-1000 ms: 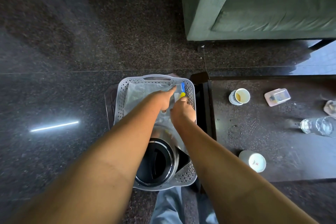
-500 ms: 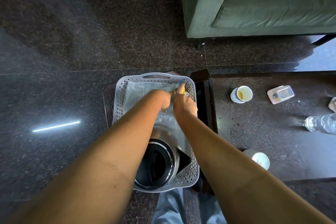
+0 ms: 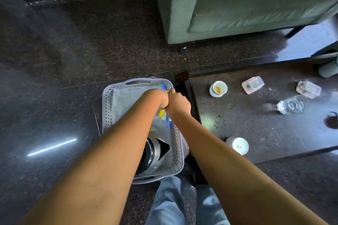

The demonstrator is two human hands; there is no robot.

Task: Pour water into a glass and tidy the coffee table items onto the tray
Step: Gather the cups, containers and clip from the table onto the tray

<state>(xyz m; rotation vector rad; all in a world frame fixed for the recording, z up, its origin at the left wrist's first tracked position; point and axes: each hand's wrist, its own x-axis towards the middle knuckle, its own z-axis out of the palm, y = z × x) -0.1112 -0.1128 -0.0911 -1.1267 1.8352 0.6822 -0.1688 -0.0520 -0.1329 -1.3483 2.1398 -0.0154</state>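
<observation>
A grey perforated tray (image 3: 107,109) sits on the dark floor, left of the coffee table (image 3: 265,129). A steel kettle (image 3: 156,153) with a black lid lies at the tray's near end, partly hidden by my left arm. A clear plastic pack with blue and yellow markings (image 3: 165,118) lies along the tray's right side. My left hand (image 3: 163,99) and my right hand (image 3: 180,104) are pressed together over the tray's far right part, both closed on the pack. On the table stand a drinking glass (image 3: 290,105) and a stained cup on a saucer (image 3: 219,88).
The table also holds a white cup (image 3: 238,145) near its front edge, two small clear plastic boxes (image 3: 253,85) (image 3: 308,89) and a dark object (image 3: 332,120) at the right edge. A green sofa (image 3: 237,5) stands behind. My jeans-clad legs (image 3: 172,204) are below the tray.
My hands have drawn closer together and both closed into fists at the tray's far right part. The pack's blue and yellow part now shows below them. The view has tilted up.
</observation>
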